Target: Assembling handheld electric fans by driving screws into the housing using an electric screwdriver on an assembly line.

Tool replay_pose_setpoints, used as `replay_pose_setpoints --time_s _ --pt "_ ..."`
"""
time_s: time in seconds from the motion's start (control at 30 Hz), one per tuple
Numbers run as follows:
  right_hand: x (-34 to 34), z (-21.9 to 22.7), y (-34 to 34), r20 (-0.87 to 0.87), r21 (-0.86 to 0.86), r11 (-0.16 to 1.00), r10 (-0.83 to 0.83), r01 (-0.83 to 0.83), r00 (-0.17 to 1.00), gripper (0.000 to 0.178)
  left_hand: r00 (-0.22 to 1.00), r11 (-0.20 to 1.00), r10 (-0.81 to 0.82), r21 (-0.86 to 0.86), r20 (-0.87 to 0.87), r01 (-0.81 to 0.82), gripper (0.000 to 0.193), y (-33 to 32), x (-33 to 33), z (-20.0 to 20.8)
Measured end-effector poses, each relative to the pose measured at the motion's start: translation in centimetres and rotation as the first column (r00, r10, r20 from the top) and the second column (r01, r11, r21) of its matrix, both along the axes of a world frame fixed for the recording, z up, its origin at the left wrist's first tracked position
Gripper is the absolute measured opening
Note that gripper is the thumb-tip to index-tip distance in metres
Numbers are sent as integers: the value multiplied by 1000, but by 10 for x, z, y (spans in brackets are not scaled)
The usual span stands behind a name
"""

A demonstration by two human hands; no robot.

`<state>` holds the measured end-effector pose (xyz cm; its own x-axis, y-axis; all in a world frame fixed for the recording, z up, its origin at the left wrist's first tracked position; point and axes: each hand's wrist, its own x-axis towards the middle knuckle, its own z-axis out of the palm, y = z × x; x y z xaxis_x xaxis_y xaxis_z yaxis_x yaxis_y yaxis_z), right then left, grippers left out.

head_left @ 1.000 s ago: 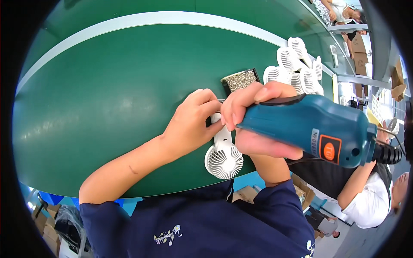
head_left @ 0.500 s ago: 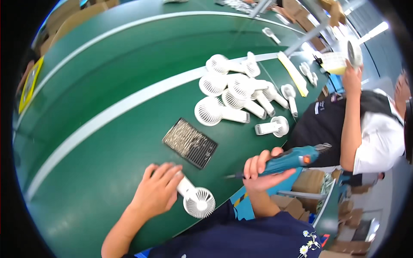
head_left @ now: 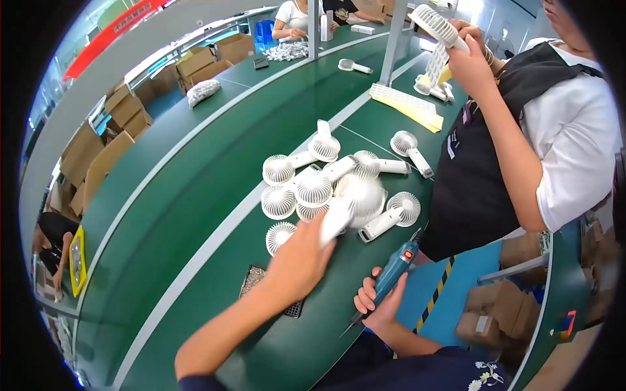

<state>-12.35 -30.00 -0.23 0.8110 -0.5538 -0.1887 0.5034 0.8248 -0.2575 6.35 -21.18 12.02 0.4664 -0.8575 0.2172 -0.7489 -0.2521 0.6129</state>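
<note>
My left hand (head_left: pixel 301 262) is closed round the handle of a white handheld fan (head_left: pixel 336 221), whose head is blurred by motion over a pile of similar fans. One fan of the pile (head_left: pixel 278 202) lies to the left of it, and another fan (head_left: pixel 389 218) rests just to its right. My right hand (head_left: pixel 380 301) grips a teal electric screwdriver (head_left: pixel 394 268) near the table's edge, its thin bit pointing down and left. Under my left forearm sits a black tray of small screws (head_left: pixel 253 279), partly hidden.
At right, a co-worker in a black apron (head_left: pixel 486 143) holds up a white fan (head_left: pixel 435 25). White and yellow sheets (head_left: pixel 407 107) lie on the green table (head_left: pixel 195 287) ahead. Cardboard boxes (head_left: pixel 499 313) stand below at right. Other people work beyond the far side.
My left hand has carried the fan from the near edge forward and right to the pile. My right hand still holds the screwdriver, now tilted more upright. The view has swung upward.
</note>
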Motion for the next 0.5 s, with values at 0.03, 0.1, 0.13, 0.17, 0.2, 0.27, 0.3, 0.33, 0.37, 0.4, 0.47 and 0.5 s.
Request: replay_pose_setpoints --time_s 0.03,0.1,0.13,0.17,0.2,0.27,0.3,0.33,0.37,0.4,0.47,0.5 --pt "2 1 2 32 -6 1000 22 -22 999 65 993 988 -3 -152 118 21 55 -38 13 -16" --pt "0 -1 1 51 -24 1000 22 -20 998 65 990 999 54 0 131 -54 51 -118 26 -2" --pt "-1 1 0 55 -41 999 14 -11 998 65 980 995 91 21 178 -96 50 -156 39 -8" --pt "2 2 0 52 -47 999 9 -7 999 65 942 986 154 9 299 -164 49 -186 54 -21" --pt "5 -1 2 60 -57 998 29 -26 998 65 886 973 215 -8 410 -232 47 -209 70 -33" --pt "10 -10 4 36 -49 998 29 -27 999 69 879 957 249 39 408 -289 42 -238 92 -52" --pt "13 -12 6 20 -47 999 25 -24 999 72 874 938 268 97 405 -333 38 -243 99 -57" --pt "14 -12 4 7 -47 997 63 -63 998 72 899 948 251 95 359 -303 22 -242 99 -54" --pt "12 -13 1 29 -82 996 23 -21 999 72 859 943 83 239 505 -231 14 -236 92 -40" --pt "16 -13 6 64 -100 995 37 -31 997 72 886 942 1 296 463 -156 14 -235 98 -43" --pt "11 -10 -14 52 -94 995 -30 35 998 69 859 959 -9 247 512 -138 17 -252 66 -46" --pt "14 -6 -13 55 -84 996 -11 16 998 68 773 967 53 161 632 -198 17 -245 59 -57"
